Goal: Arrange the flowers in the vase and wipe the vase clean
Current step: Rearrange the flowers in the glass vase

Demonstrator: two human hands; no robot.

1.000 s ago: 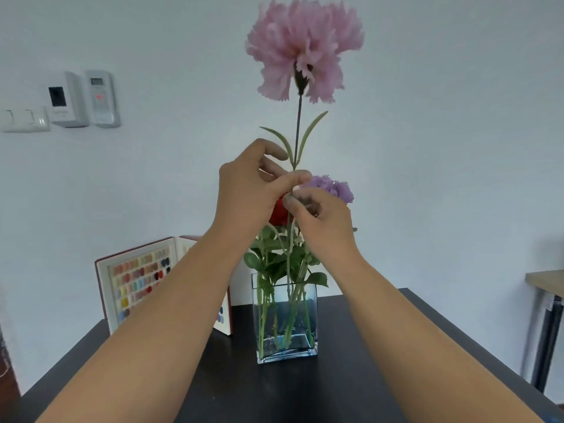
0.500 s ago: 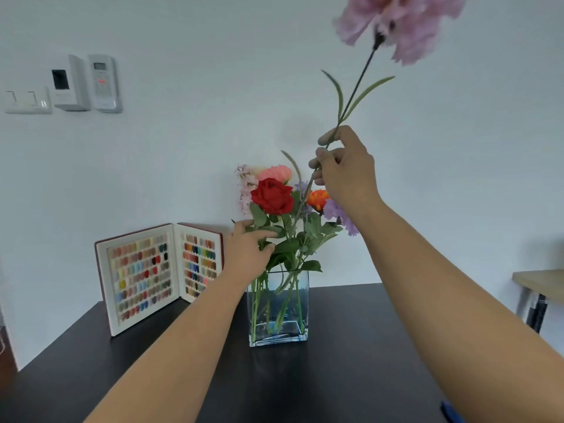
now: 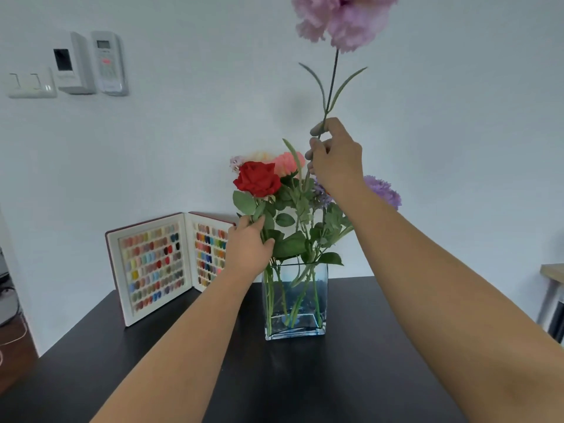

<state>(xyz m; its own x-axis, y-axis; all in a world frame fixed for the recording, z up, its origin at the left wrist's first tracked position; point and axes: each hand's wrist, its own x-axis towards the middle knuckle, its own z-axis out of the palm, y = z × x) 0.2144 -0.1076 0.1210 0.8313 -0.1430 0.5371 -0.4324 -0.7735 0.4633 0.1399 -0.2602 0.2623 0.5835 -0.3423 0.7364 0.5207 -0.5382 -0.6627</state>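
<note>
- Right hand (image 3: 335, 160) is up high above the bouquet, fingers curled and pinched around the thin stem of a tall pink carnation (image 3: 345, 19).
- That bloom sits right at the top edge of the view, its stem running down through the hand and into the bunch below.
- Left hand (image 3: 248, 248) is low on the left side of the bunch, closed around the green stems and leaves just above the rim of the vase (image 3: 295, 303).
- The vase is a square, clear glass one, upright on the black table (image 3: 351, 386), toward the far middle, with water inside and stems showing through it.
- In the bunch: a red rose (image 3: 258, 178) on the left, a coral-pink flower (image 3: 288, 163) just behind it, a purple flower (image 3: 383, 190) on the right past the right wrist.
- Far left on the table, an open colour swatch book (image 3: 158, 264) stands against the white wall (image 3: 183, 132).
- High on that wall at the far left, a switch plate (image 3: 30, 83) and two small control units (image 3: 91, 64).
</note>
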